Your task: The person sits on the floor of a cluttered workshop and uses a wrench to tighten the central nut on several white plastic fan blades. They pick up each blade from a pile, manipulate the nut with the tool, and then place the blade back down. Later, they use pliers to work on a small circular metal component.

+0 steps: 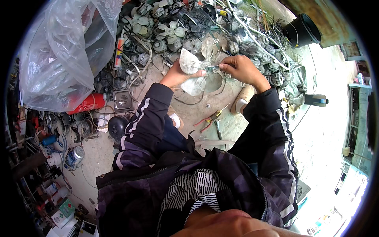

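My left hand [177, 76] is closed on a dusty whitish fan blade [193, 85], with broad petals round a central hub. The thumb lies on it near the hub. My right hand [239, 68] pinches a small slim metal tool [214, 67], its far end at the hub; its exact kind is too small to tell. Between my feet on the floor lie pliers with red handles [204, 122] and a tool with a dark handle [218, 130].
Heaped beyond my hands are old motors, cables and more fan blades [171, 31]. A clear plastic bag [59, 55] bulges at the left, above a red cylinder [90, 103] and a square metal box [123, 100]. A black bucket [303, 30] stands at the far right.
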A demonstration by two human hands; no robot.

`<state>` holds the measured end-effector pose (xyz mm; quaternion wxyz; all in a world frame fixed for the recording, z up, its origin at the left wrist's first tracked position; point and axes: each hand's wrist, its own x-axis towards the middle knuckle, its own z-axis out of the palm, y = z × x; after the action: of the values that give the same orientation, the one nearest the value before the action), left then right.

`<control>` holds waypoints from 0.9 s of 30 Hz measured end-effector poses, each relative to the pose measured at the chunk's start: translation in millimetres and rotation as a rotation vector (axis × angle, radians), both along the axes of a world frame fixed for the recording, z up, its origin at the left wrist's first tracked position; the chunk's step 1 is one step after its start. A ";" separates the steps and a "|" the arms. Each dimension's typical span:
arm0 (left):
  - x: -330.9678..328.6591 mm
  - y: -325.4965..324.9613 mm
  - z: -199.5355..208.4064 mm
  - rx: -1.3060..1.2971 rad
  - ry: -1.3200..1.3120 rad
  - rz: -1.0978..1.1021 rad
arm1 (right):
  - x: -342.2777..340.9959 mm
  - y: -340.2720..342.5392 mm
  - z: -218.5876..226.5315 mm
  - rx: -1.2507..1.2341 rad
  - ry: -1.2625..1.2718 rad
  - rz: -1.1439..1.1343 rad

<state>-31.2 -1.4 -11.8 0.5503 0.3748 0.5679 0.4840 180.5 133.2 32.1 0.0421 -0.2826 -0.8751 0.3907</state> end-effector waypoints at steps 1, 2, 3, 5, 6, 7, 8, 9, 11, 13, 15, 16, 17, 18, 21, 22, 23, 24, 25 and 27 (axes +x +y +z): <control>0.5 0.6 -4.0 -0.016 -0.027 0.035 | 1.9 0.7 0.1 -0.056 -0.003 -0.003; 1.9 3.2 -6.1 -0.030 -0.053 0.067 | 3.4 2.0 0.8 -0.109 -0.006 -0.008; 2.3 4.8 -7.5 -0.044 -0.079 0.100 | 3.6 2.4 -1.1 -0.262 0.049 -0.011; 0.3 5.5 -4.9 -0.079 -0.151 0.123 | 3.6 1.2 -7.9 -0.570 0.159 -0.017; 0.0 5.8 -1.7 -0.098 -0.187 0.135 | 2.8 -0.7 -10.0 -0.627 0.149 -0.019; 1.5 4.9 1.7 -0.058 -0.198 0.157 | 0.9 -4.3 -12.5 -0.684 0.140 -0.022; 2.9 4.3 5.5 -0.071 -0.209 0.169 | -1.5 -8.3 -14.1 -0.740 0.129 -0.027; 4.3 3.8 9.6 -0.084 -0.219 0.181 | -3.2 -10.9 -17.2 -0.759 0.135 -0.031; 4.7 3.7 10.6 -0.099 -0.248 0.195 | -6.1 -13.9 -20.1 -0.796 0.147 -0.043; 3.8 3.3 7.4 -0.102 -0.286 0.200 | -7.5 -15.4 -21.2 -0.825 0.153 -0.048; 2.7 3.3 4.3 -0.120 -0.309 0.200 | -7.5 -16.0 -21.5 -0.842 0.154 -0.046; 2.1 3.3 2.8 -0.129 -0.320 0.200 | -7.4 -16.2 -21.6 -0.839 0.152 -0.042; 1.4 4.1 0.5 -0.130 -0.319 0.198 | -7.1 -15.9 -21.9 -0.836 0.150 -0.038; 0.7 4.9 -1.7 -0.130 -0.318 0.195 | -7.1 -15.7 -22.1 -0.832 0.147 -0.034; 1.2 4.4 0.0 -0.141 -0.341 0.191 | -8.2 -17.2 -23.0 -0.802 0.163 -0.011; 1.9 3.9 2.4 -0.146 -0.354 0.190 | -8.5 -17.6 -23.2 -0.798 0.164 -0.011; 2.5 3.4 5.4 -0.147 -0.347 0.190 | -8.8 -18.0 -23.0 -0.793 0.165 -0.011; 3.2 2.8 8.6 -0.148 -0.339 0.189 | -8.9 -18.5 -23.0 -0.788 0.166 -0.011; 3.6 2.7 10.0 -0.150 -0.332 0.188 | -8.9 -19.1 -23.6 -0.765 0.164 -0.012; 2.7 2.7 6.3 -0.142 -0.355 0.177 | -9.8 -20.9 -25.1 -0.720 0.159 -0.010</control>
<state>-28.5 1.3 -5.5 0.6222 0.1926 0.5255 0.5474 170.7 112.3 7.0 0.0096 -0.2524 -0.6742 0.6940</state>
